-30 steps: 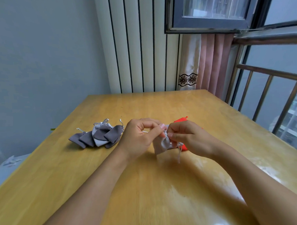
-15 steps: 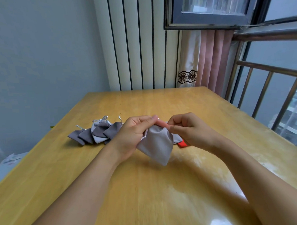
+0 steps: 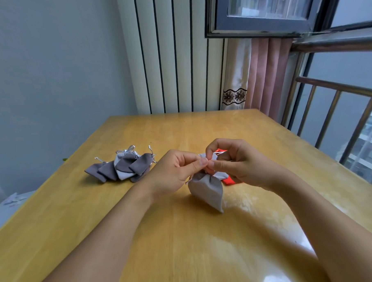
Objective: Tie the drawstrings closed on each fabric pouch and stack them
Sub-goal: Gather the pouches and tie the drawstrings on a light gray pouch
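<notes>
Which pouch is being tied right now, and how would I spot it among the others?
Start at the wooden table and find the two hands meeting near its middle. Between the left hand and right hand hangs a light grey pouch, its neck gathered where the fingers pinch its strings. Unlike the pile of grey pouches lying to the left and the red pouch behind it, it alone is held.

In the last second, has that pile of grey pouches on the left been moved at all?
No. The pile of grey pouches lies in the same spot near the table's left edge; only the camera shifted slightly.
</notes>
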`<state>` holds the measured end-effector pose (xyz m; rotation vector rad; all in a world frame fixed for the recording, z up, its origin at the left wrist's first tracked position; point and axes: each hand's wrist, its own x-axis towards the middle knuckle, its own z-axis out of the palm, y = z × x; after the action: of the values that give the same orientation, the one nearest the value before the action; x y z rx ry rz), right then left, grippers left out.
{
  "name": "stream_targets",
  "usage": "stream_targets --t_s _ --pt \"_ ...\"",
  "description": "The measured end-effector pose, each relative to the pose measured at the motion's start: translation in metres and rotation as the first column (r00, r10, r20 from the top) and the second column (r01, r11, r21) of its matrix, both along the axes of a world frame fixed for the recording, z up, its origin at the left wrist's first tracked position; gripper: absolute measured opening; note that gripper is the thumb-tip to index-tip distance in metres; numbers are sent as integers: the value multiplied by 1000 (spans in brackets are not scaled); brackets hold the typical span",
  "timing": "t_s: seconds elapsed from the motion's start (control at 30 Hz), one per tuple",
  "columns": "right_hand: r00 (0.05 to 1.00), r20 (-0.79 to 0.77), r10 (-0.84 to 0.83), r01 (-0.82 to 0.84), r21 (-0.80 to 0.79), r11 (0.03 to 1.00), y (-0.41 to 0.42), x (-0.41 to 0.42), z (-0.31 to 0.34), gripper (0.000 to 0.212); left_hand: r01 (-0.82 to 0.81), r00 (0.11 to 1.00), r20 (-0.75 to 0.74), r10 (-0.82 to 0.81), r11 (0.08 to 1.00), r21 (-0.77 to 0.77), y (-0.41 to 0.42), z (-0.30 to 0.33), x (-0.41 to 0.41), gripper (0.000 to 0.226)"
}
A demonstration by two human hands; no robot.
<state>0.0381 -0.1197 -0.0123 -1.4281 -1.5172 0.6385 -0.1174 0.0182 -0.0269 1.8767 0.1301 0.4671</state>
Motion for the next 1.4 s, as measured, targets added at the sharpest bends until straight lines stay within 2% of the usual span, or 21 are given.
stream_targets --t_s 0.2,0.23,0.3,0.37,0.4,0.47,0.57,0.63,0.7,0.77,0.87,0.97,1.03,1.1,1.2,1.27,1.4 --pt "991 127 -50 64 -109 992 -1 2 -1 12 79 990 -113 -82 996 -29 3 -6 2 36" --pt "993 100 -55 66 -115 991 -1 2 -2 13 75 991 -103 -81 996 -56 2 -5 3 34" --pt "994 -105 -40 28 -116 993 -1 2 -2 15 28 999 -26 -32 989 -145 -2 0 3 27" --pt "936 -351 28 -70 -106 992 -2 0 -1 13 20 999 42 -4 928 -372 -4 4 4 23" --pt "907 -417 58 -107 -95 990 -2 0 0 13 29 998 55 -3 879 -476 -6 5 4 20" --pt "891 -446 86 -139 -89 986 -1 -2 -1 13 20 999 45 7 811 -584 -7 5 3 17" --pt "920 -387 69 -107 -78 991 0 -4 -2 11 -32 999 12 50 785 -619 -6 3 3 17" --pt "931 -363 46 -59 -26 998 0 -3 -1 13 -80 994 8 107 791 -606 -4 3 4 19" --pt "957 -290 -20 25 12 1000 0 1 1 24 -132 985 15 172 806 -577 -1 3 3 19" --pt "985 -143 -92 96 22 995 0 5 2 28 -179 973 23 228 818 -547 2 4 2 23" --pt "972 114 -205 206 5 979 -1 10 2 16 -227 964 24 263 871 -435 3 4 2 37" --pt "883 364 -297 292 69 954 0 9 1 5 -271 951 49 304 903 -334 2 5 2 20" --pt "848 412 -334 288 171 942 0 5 3 5 -315 938 67 341 916 -249 0 4 3 11" --pt "822 456 -341 241 263 934 0 -2 6 5 -345 929 84 361 925 -159 -1 2 5 10" --pt "786 525 -327 175 317 932 2 -12 4 6 -324 942 75 327 945 -40 -3 -2 7 14" --pt "786 522 -330 161 344 925 3 -14 2 7 -249 967 46 250 968 -16 -4 -4 7 16" --pt "835 432 -339 181 367 913 2 -12 3 8 -147 989 12 148 987 -69 -5 -2 6 19"
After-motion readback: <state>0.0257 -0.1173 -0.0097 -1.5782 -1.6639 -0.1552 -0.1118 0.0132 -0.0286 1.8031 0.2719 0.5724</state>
